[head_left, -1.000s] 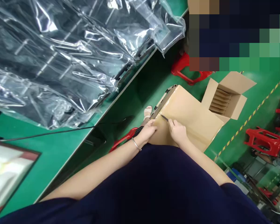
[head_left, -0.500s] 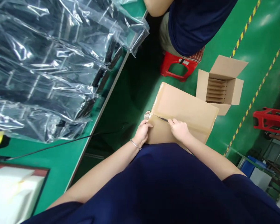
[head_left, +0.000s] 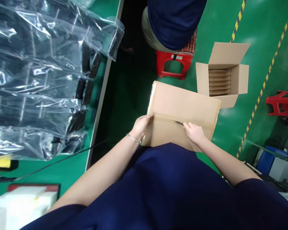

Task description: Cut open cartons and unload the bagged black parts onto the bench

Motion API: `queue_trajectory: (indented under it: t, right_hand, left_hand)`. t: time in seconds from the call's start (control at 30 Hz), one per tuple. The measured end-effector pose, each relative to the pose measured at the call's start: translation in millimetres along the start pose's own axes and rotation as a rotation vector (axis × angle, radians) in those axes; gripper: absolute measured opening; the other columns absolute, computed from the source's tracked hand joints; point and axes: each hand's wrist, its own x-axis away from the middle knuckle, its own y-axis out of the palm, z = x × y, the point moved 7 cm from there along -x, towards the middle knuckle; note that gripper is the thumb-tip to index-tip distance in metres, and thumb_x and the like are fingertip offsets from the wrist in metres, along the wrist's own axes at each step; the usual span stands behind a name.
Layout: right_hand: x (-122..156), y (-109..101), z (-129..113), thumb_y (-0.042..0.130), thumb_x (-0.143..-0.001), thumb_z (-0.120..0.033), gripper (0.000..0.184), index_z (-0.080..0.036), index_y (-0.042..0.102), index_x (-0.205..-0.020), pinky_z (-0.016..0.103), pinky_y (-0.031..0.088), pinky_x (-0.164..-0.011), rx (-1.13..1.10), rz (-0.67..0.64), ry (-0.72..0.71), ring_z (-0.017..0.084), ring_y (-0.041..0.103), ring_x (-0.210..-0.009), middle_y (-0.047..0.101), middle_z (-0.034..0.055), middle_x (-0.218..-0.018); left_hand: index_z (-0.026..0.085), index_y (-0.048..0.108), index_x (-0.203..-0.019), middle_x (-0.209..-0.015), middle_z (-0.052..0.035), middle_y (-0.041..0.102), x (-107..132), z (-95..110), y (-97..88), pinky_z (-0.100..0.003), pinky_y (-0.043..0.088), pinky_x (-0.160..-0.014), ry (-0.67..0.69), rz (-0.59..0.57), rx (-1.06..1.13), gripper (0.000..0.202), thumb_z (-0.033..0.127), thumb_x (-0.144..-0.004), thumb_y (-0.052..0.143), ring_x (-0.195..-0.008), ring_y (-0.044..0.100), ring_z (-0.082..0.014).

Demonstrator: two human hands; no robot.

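A closed cardboard box [head_left: 184,105] with clear tape over its top seam stands on the green floor in front of me. My left hand [head_left: 140,125] presses on the box's left edge at the seam; a thin bracelet sits on that wrist. My right hand [head_left: 194,132] is closed around a small dark blade [head_left: 179,123] whose tip lies on the taped seam near the middle of the box top.
An open cardboard box [head_left: 224,80] with dividers stands behind the closed one. A person sits on a red stool [head_left: 174,64] further back. The green workbench [head_left: 62,166] on the left carries clear plastic bags [head_left: 43,73] over dark parts. Another red stool [head_left: 282,102] stands right.
My right hand with the blade has slid rightward along the seam. The camera has turned, so the bench shifted left and the seated person came more into view.
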Motion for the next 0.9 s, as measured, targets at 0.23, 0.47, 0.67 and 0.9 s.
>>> queue_trajectory:
  t: [0.23,0.47,0.67,0.9]
  right_hand:
    - [-12,1,-10,0.022,-0.114,-0.026,0.037,-0.021,0.044,-0.144,0.024,0.040,-0.070,-0.058,0.041,-0.056,0.020,0.055,-0.100,0.053,0.0119,-0.115]
    - [-7,3,13,0.027,-0.113,-0.024,0.035,-0.022,0.046,-0.142,0.024,0.040,-0.067,-0.080,0.045,-0.044,0.021,0.056,-0.098,0.054,0.0101,-0.114]
    - [12,11,43,0.031,-0.113,-0.028,0.032,-0.022,0.048,-0.140,0.026,0.040,-0.065,-0.075,0.025,-0.039,0.021,0.058,-0.097,0.055,0.0084,-0.111]
    - [9,11,48,0.033,-0.107,-0.013,0.035,-0.019,0.047,-0.139,0.029,0.043,-0.065,-0.056,0.053,-0.094,0.022,0.057,-0.096,0.054,0.0084,-0.111]
  left_hand:
    - [0.013,0.059,-0.080,-0.077,0.0023,0.060,-2,-3,4.8,-0.026,0.052,-0.066,0.039,0.086,-0.057,0.020,0.029,-0.089,0.067,-0.069,0.058,-0.0105]
    - [0.014,0.056,-0.079,-0.071,0.0042,0.053,5,14,6.2,-0.023,0.046,-0.058,0.139,0.100,-0.363,0.025,0.035,-0.092,0.063,-0.060,0.051,-0.0085]
    - [0.016,0.062,-0.077,-0.076,0.0007,0.059,38,56,25.6,-0.036,0.049,-0.079,0.340,0.015,-0.867,0.029,0.043,-0.088,0.064,-0.077,0.059,-0.0166]
    - [0.017,0.070,-0.085,-0.106,-0.0151,0.067,67,82,55.4,-0.050,0.038,-0.096,0.560,-0.025,-1.330,0.032,0.043,-0.085,0.053,-0.112,0.055,-0.0360]
